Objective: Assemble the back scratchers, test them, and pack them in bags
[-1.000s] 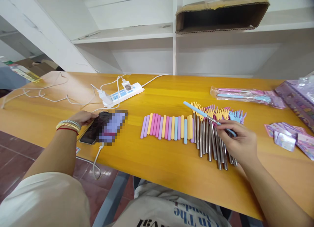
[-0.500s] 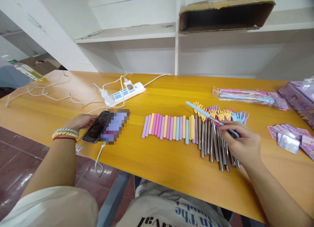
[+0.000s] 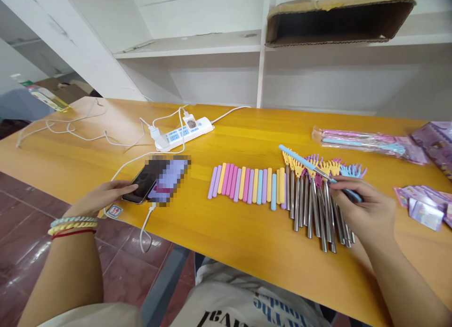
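One sleeved backscratcher [image 3: 307,163] gripped by closed right fingers [image 3: 356,185], 3 o'clock | smartphone [image 3: 143,182] touched by extended left fingers [image 3: 122,190], hold unclear | rods [image 3: 310,209], sleeves [image 3: 246,186] unjoined

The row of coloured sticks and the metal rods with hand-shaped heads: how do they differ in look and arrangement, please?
The coloured sticks are plain pastel; the metal rods are silvery and end in hand-shaped heads. The sticks look shorter than the rods. The sticks lie side by side in a row; the rods overlap in a pile. Both lie on the table.
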`<state>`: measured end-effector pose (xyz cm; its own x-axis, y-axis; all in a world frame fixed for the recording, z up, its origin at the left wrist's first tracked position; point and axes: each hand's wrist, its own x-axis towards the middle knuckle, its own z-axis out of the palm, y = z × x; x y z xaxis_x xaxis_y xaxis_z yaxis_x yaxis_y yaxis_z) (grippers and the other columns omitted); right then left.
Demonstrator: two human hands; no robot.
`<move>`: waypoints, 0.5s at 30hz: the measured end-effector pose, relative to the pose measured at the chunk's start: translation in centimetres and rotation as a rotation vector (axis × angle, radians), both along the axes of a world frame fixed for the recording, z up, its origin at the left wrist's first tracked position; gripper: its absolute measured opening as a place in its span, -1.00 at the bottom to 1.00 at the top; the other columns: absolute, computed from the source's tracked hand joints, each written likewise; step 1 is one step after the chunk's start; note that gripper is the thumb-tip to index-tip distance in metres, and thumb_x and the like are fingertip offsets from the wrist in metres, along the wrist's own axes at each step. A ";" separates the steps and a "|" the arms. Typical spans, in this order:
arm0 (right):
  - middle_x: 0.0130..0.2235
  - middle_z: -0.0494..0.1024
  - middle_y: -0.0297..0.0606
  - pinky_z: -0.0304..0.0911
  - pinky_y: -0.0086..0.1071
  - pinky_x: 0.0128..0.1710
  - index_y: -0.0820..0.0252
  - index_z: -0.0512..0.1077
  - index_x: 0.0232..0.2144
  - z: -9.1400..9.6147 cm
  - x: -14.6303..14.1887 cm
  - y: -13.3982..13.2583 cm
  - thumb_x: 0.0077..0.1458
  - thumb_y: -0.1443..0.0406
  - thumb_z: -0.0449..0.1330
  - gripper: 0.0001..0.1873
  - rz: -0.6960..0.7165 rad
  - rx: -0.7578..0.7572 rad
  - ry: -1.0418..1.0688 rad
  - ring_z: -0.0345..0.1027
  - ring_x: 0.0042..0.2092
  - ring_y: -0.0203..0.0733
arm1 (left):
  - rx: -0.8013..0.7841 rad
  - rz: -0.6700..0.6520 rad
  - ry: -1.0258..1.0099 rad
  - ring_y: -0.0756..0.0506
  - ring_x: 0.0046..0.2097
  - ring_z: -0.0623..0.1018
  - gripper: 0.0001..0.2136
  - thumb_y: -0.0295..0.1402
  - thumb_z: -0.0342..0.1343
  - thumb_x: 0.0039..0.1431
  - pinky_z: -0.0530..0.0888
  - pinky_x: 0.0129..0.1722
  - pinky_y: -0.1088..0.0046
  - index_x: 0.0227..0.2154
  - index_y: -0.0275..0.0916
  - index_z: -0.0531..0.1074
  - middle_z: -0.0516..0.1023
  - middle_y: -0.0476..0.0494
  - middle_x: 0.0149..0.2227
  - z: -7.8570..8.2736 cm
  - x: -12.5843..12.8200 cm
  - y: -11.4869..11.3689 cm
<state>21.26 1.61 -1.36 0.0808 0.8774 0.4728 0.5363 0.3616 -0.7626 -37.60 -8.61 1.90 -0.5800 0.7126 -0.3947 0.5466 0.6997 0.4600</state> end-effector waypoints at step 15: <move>-0.25 0.51 -0.34 0.32 -0.39 -0.24 0.11 0.48 -0.39 -0.3 1.1 0.8 -0.05 0.32 0.12 -0.85 0.093 0.060 -0.402 0.42 -0.20 -0.24 | -0.004 -0.252 0.025 -0.25 -0.08 0.51 -0.32 -0.11 0.36 -0.46 0.43 -0.10 0.33 -0.12 -0.19 0.44 0.56 -0.12 -0.14 -0.2 0.9 0.7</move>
